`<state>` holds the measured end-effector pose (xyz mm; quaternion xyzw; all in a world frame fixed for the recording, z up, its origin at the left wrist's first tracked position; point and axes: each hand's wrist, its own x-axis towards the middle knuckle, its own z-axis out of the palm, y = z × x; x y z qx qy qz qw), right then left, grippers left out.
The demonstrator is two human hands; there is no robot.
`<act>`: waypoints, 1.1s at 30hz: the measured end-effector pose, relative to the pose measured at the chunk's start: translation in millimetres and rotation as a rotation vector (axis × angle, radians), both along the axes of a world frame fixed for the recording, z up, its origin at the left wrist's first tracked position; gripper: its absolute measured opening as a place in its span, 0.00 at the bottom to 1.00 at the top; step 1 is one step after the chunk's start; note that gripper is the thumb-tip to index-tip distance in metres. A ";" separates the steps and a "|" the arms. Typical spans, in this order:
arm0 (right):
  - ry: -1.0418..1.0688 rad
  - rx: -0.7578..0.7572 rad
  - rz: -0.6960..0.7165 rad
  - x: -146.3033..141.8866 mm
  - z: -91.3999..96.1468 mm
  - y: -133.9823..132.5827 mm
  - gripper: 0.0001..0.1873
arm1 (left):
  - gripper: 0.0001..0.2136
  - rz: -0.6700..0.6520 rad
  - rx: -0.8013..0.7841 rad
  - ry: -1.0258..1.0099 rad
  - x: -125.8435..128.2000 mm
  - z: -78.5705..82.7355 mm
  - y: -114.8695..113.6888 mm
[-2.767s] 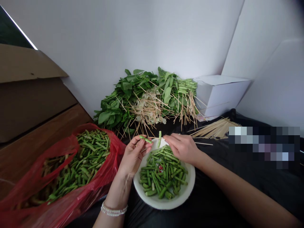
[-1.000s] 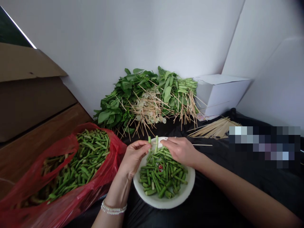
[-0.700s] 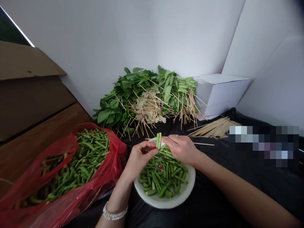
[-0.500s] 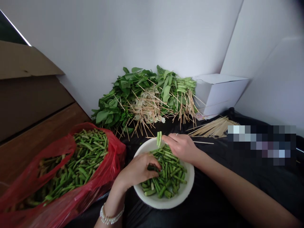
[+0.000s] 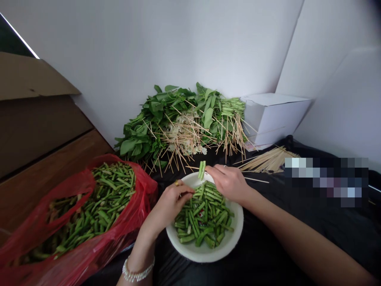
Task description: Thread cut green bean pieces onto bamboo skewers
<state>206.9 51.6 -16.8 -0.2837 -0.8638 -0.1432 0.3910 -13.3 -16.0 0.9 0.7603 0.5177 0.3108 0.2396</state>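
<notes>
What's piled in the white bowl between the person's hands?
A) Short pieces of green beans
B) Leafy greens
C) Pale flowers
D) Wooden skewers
A. The white bowl is heaped with short green bean pieces, lying just below the left hand and right hand.

readable text: none | pixelated patch (image 5: 326,182): unreadable

There are one bare left hand (image 5: 166,206), one bare right hand (image 5: 229,184), one round white bowl (image 5: 205,256), one red plastic bag (image 5: 139,186), one white cardboard box (image 5: 274,119) and two short green bean pieces (image 5: 202,170) (the beans in the bowl are too many for me to count).
</notes>
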 end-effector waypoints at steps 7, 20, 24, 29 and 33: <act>0.092 -0.021 -0.005 2.3 1.4 1.4 0.17 | 0.06 0.256 0.015 -0.367 3.7 -3.4 6.6; 0.001 0.025 0.068 -3.3 0.1 -5.4 0.16 | 0.11 0.236 -0.270 -1.164 6.2 0.2 7.3; -0.010 0.028 0.061 -3.9 1.1 -6.4 0.16 | 0.10 0.237 -0.257 -1.173 6.7 0.0 7.5; -0.017 0.037 0.059 -3.9 1.2 -5.9 0.15 | 0.10 0.245 -0.256 -1.182 6.5 -1.1 7.6; -0.021 0.031 0.050 -3.9 0.6 -5.8 0.15 | 0.10 0.251 -0.251 -1.178 7.1 -0.2 7.5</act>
